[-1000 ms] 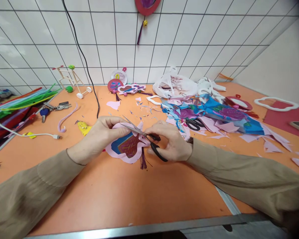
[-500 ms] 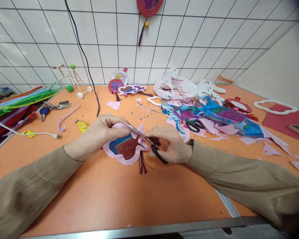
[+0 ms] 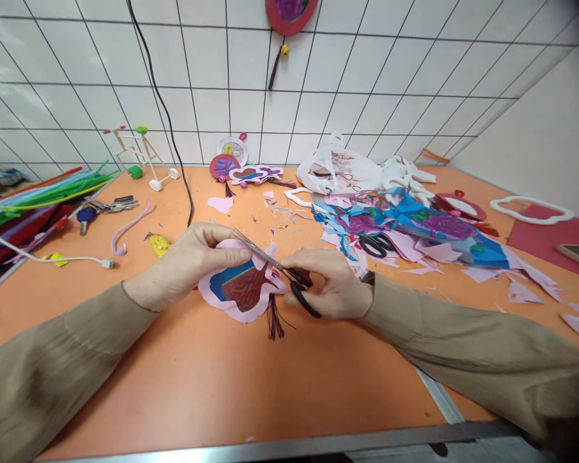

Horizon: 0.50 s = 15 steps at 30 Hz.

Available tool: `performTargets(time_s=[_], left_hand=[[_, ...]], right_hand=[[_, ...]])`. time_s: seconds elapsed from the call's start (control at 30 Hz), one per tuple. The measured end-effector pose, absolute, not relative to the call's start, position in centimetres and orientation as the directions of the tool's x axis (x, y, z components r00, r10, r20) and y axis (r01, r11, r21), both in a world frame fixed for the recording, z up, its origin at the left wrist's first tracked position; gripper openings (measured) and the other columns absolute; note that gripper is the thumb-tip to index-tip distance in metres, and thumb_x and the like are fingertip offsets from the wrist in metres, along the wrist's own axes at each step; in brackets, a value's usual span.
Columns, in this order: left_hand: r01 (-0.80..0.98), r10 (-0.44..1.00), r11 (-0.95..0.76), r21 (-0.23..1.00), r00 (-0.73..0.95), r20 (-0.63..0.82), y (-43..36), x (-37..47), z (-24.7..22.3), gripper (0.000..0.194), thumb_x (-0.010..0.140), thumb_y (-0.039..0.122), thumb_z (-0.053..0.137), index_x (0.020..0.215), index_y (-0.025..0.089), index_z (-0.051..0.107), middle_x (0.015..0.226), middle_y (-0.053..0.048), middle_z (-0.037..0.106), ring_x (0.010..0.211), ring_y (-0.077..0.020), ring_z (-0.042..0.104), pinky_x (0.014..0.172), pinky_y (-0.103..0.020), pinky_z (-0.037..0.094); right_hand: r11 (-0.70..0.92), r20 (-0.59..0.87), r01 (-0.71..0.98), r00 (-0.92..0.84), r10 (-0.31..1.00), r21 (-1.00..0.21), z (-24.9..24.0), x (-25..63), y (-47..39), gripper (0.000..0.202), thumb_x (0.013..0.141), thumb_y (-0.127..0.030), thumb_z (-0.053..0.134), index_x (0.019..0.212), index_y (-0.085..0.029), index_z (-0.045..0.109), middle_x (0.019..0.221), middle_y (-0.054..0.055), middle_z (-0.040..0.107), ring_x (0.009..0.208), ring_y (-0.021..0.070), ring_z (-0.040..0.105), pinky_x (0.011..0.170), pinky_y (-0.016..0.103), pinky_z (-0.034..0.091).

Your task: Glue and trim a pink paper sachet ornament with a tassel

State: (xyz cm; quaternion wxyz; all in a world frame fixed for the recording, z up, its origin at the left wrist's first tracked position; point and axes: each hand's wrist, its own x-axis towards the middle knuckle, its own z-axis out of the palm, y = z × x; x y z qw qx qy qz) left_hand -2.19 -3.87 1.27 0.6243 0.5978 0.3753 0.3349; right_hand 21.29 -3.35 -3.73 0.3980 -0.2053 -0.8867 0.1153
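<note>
Between the fingers and thumb of my left hand (image 3: 200,260) is a pink scalloped paper ornament (image 3: 244,308), with a blue, gold and dark red patterned middle. A dark purple tassel (image 3: 274,319) hangs from its right side, above the orange table. My right hand (image 3: 330,280) grips black-handled scissors (image 3: 299,283) by the handles. Their blades lie across the ornament's upper right edge, over a strip of pink paper, and point toward my left fingertips. The blades look nearly closed.
Blue and pink paper scraps (image 3: 415,225) pile up at the right, with another pair of scissors (image 3: 376,245) among them. A plastic bag (image 3: 338,168) stands behind. Keys (image 3: 109,207), a white cable (image 3: 43,259) and pipe cleaners (image 3: 43,193) are at the left. Finished-looking ornaments (image 3: 224,166) lean at the back wall.
The scissor blades have drawn closer together on the pink paper, and the handles have come nearer each other. My left hand keeps the ornament in almost the same place.
</note>
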Motion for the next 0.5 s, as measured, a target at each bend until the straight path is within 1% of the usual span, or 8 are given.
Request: performTargets(time_s=[0.23, 0.4, 0.5], left_hand=[[0.050, 0.877, 0.064, 0.997, 0.474, -0.080, -4.05, -2.08, 1.43, 0.007, 0.076, 0.023, 0.072, 0.073, 0.018, 0.075, 0.072, -0.001, 0.074, 0.062, -0.0122, 0.067, 0.059, -0.019, 0.054], [0.092, 0.885, 0.085, 0.992, 0.450, -0.118, -4.23, -1.95, 1.68, 0.012, 0.076, 0.025, 0.070, 0.078, 0.014, 0.075, 0.076, -0.007, 0.075, 0.065, -0.0170, 0.069, 0.060, -0.024, 0.055], [0.102, 0.888, 0.092, 0.991, 0.442, -0.128, -4.29, -1.94, 1.80, 0.012, 0.076, 0.024, 0.070, 0.078, 0.014, 0.075, 0.075, -0.007, 0.075, 0.063, -0.0169, 0.068, 0.058, -0.024, 0.055]], right_hand=[[0.899, 0.671, 0.262, -0.600, 0.436, -0.350, -3.71, 21.34, -3.37, 0.020, 0.081, -0.031, 0.066, 0.092, -0.016, 0.062, 0.062, 0.000, 0.057, 0.053, 0.0100, 0.046, 0.050, 0.023, 0.038], [0.909, 0.688, 0.245, -0.595, 0.416, -0.338, -3.57, 21.21, -3.41, 0.018, 0.081, -0.030, 0.065, 0.091, -0.016, 0.061, 0.062, 0.000, 0.058, 0.052, 0.0096, 0.046, 0.049, 0.022, 0.038], [0.914, 0.695, 0.233, -0.595, 0.404, -0.331, -3.63, 21.23, -3.37, 0.019, 0.081, -0.031, 0.066, 0.093, -0.017, 0.060, 0.063, 0.000, 0.058, 0.053, 0.0101, 0.048, 0.050, 0.022, 0.038]])
